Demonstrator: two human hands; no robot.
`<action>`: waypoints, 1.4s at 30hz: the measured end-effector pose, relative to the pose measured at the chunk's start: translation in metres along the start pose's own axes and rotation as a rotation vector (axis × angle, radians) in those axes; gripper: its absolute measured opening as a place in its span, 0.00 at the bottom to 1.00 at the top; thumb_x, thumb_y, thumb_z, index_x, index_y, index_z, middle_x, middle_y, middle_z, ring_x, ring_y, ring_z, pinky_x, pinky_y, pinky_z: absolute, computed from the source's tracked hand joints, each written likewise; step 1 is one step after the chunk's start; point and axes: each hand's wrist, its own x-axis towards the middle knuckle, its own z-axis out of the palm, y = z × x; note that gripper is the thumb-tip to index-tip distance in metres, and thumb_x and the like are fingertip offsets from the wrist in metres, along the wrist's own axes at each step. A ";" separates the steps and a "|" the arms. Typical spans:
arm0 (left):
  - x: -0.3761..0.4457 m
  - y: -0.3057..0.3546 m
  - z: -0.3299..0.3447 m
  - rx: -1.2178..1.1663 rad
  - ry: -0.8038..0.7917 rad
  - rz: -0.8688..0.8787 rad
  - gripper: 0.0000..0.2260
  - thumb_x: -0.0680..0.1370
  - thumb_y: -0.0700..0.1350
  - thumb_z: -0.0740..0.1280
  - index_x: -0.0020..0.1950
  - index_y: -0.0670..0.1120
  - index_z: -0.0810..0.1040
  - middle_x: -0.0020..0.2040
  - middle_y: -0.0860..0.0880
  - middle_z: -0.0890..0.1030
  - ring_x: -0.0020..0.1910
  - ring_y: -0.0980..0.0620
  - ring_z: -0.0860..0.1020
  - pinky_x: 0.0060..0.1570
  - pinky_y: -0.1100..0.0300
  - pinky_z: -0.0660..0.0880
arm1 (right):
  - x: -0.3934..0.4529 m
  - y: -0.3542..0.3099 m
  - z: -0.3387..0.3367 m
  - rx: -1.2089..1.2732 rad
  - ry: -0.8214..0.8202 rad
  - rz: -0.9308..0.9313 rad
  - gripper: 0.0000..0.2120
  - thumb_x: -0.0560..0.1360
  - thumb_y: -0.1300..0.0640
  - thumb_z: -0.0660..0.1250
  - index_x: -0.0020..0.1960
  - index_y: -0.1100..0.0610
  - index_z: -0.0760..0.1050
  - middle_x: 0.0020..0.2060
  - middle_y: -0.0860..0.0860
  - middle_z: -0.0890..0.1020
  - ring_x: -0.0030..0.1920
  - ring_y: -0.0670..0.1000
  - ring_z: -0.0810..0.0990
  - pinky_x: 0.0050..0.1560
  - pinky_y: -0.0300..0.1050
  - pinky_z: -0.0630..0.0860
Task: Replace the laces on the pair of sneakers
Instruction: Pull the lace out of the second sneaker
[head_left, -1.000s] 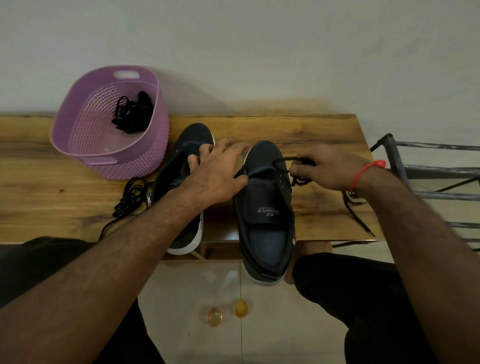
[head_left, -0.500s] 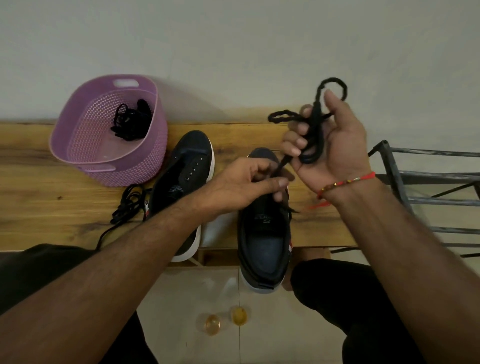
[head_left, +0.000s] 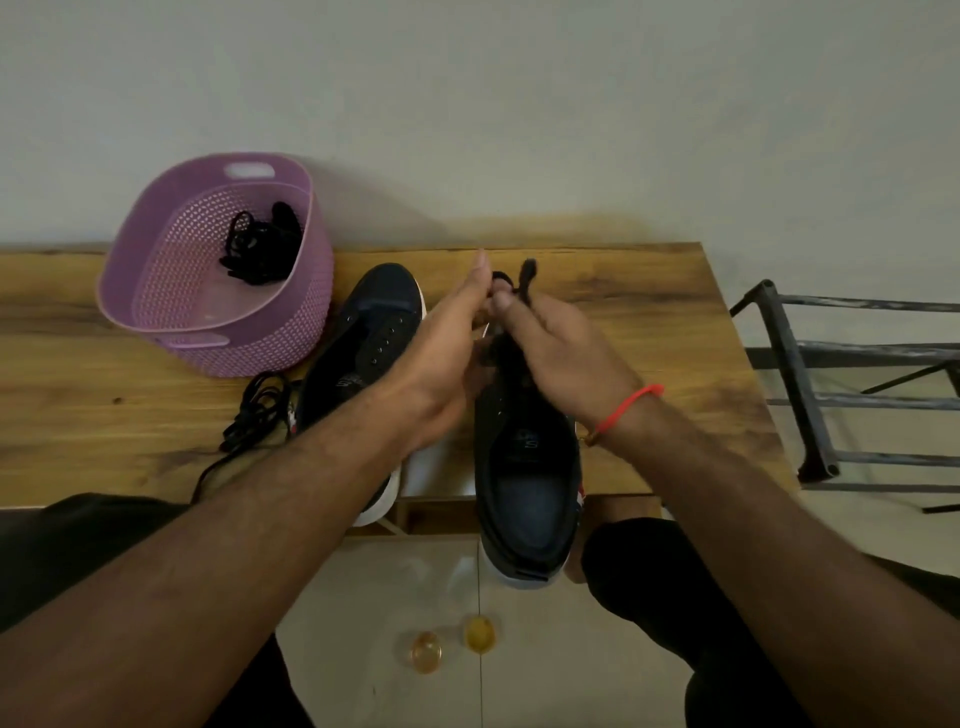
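Note:
Two dark navy sneakers lie on the wooden table (head_left: 649, 322), toes away from me. The left sneaker (head_left: 363, 353) has bare eyelets. The right sneaker (head_left: 524, 467) hangs its heel over the table's front edge. Above its toe my left hand (head_left: 441, 364) and my right hand (head_left: 561, 348) meet, both pinching a bunched black lace (head_left: 522, 283) whose loops stick up between the fingers. A second black lace (head_left: 257, 410) lies loose on the table left of the left sneaker. More black laces (head_left: 262, 249) sit inside the purple basket (head_left: 171, 280).
The purple basket stands at the back left against the wall. A dark metal rack (head_left: 800, 395) stands right of the table. Two small yellowish round objects (head_left: 452, 642) lie on the tiled floor between my knees.
My right hand has come down from the raised position with the bunched lace to the right sneaker's toe. My left hand has moved forward to join it on the lace.

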 end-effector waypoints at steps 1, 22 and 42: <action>-0.003 -0.001 0.005 -0.051 -0.023 -0.053 0.25 0.77 0.67 0.63 0.58 0.46 0.80 0.55 0.46 0.86 0.56 0.49 0.84 0.55 0.52 0.80 | -0.003 0.000 0.005 -0.138 -0.019 -0.093 0.12 0.84 0.51 0.57 0.49 0.55 0.76 0.41 0.51 0.80 0.40 0.48 0.78 0.38 0.40 0.69; 0.006 0.006 -0.014 -0.295 0.273 -0.121 0.19 0.82 0.60 0.61 0.50 0.45 0.79 0.29 0.51 0.74 0.30 0.53 0.75 0.55 0.47 0.80 | -0.007 -0.005 -0.008 0.196 -0.264 -0.002 0.28 0.71 0.51 0.74 0.67 0.42 0.68 0.52 0.47 0.84 0.54 0.43 0.83 0.57 0.40 0.79; -0.018 0.017 -0.031 0.466 -0.093 0.024 0.17 0.79 0.51 0.70 0.67 0.50 0.79 0.47 0.48 0.83 0.36 0.54 0.80 0.29 0.62 0.73 | 0.001 -0.009 -0.014 0.160 -0.026 -0.102 0.14 0.74 0.70 0.70 0.53 0.52 0.81 0.49 0.49 0.85 0.50 0.45 0.84 0.49 0.41 0.81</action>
